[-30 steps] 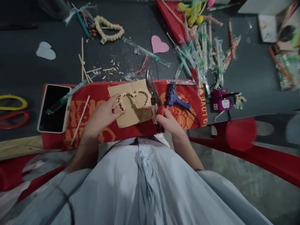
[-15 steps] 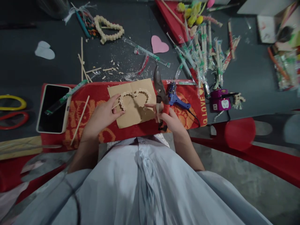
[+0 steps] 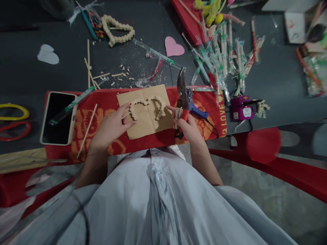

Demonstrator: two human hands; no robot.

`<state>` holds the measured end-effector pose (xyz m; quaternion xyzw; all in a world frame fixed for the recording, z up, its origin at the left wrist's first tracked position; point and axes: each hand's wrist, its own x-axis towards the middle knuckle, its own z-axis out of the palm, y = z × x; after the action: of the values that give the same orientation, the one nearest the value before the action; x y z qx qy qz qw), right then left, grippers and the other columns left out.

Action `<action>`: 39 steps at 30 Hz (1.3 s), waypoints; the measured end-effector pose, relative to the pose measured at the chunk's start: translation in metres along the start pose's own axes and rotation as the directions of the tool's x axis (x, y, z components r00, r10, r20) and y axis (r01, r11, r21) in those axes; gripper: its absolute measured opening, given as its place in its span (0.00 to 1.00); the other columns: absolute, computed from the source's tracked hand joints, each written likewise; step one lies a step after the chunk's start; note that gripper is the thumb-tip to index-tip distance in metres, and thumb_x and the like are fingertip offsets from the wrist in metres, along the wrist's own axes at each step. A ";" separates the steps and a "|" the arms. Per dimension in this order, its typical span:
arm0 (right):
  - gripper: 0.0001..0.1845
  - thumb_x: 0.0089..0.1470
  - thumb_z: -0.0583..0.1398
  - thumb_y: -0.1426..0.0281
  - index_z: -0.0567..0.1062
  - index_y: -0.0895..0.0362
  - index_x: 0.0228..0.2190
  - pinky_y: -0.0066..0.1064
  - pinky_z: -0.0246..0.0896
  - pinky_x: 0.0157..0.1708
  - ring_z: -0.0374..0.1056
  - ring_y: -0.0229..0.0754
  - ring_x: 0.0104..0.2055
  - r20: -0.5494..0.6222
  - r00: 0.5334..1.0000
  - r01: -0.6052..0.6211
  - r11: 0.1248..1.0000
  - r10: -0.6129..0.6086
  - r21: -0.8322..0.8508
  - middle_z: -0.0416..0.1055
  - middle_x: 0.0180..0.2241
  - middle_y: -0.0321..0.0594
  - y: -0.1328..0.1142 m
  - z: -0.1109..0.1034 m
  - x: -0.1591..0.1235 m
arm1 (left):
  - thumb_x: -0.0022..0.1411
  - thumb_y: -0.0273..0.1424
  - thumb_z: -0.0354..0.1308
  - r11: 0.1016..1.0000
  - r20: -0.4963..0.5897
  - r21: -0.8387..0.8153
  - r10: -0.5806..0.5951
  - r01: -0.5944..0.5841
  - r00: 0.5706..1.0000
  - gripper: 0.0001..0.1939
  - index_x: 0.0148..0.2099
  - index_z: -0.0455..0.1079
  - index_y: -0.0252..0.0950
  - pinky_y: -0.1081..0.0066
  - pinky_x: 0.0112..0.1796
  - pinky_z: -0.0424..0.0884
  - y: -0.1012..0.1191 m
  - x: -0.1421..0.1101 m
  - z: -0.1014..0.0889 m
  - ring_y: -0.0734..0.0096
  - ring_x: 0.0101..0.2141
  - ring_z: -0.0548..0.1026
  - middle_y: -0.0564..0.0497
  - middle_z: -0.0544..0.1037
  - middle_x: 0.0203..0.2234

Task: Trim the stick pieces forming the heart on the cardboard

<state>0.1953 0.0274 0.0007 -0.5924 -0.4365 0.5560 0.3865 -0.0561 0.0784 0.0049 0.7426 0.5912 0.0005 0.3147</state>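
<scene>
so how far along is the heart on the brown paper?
Done: upper lobes of the heart on the brown paper are built; a complete heart lies farther away. In hand: left hand steadies it, right hand holds cutters. Left: the lower point is open.

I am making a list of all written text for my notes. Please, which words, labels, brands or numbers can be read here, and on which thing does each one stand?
"Q LOVE": on the right end of the red cloth, running sideways along its edge; letters before it are hidden.
Printed wrappers of the chopstick packs: too small and blurred to read.
Purple power strip: only a white sticker, no legible text.
Phone: screen dark, nothing to read.
</scene>
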 end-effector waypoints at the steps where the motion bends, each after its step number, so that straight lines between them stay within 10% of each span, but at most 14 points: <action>1: 0.07 0.44 0.53 0.70 0.67 0.55 0.30 0.30 0.58 0.25 0.58 0.34 0.24 0.002 1.000 -0.001 1.000 0.001 -0.003 0.71 0.38 0.38 0.000 0.000 0.000 | 0.56 0.43 0.55 1.000 0.001 0.000 0.000 0.000 1.000 0.34 0.63 0.55 0.39 0.72 0.33 0.62 0.000 0.000 0.000 0.65 0.30 0.72 0.52 0.74 0.28; 20: 0.11 0.44 0.53 0.70 0.68 0.54 0.34 0.31 0.56 0.27 0.57 0.36 0.25 0.031 0.999 -0.016 0.998 0.018 -0.058 0.67 0.28 0.35 0.005 -0.001 0.000 | 0.56 0.43 0.54 0.999 -0.003 0.029 -0.023 0.023 1.000 0.34 0.63 0.56 0.37 0.71 0.35 0.63 0.004 -0.001 -0.001 0.64 0.32 0.72 0.50 0.75 0.29; 30: 0.04 0.44 0.53 0.71 0.64 0.55 0.28 0.32 0.54 0.32 0.60 0.39 0.29 0.063 0.998 0.004 0.908 0.025 -0.419 0.64 0.26 0.34 -0.004 -0.008 -0.021 | 0.59 0.42 0.51 0.995 -0.046 -0.076 -0.062 0.058 0.997 0.25 0.55 0.65 0.35 0.71 0.34 0.64 0.005 -0.024 -0.009 0.68 0.31 0.72 0.50 0.75 0.29; 39: 0.08 0.45 0.54 0.67 0.56 0.52 0.26 0.31 0.48 0.28 0.55 0.40 0.27 0.124 0.991 0.102 0.856 -0.045 -0.507 0.58 0.24 0.33 -0.004 0.019 -0.032 | 0.61 0.45 0.49 0.886 0.066 -0.449 0.159 -0.113 0.985 0.21 0.47 0.72 0.38 0.74 0.35 0.67 0.059 -0.050 0.017 0.69 0.35 0.75 0.49 0.79 0.38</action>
<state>0.1764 -0.0020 0.0128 -0.6257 -0.6109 0.4361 0.2123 -0.0130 0.0207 0.0375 0.6900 0.5055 0.1198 0.5041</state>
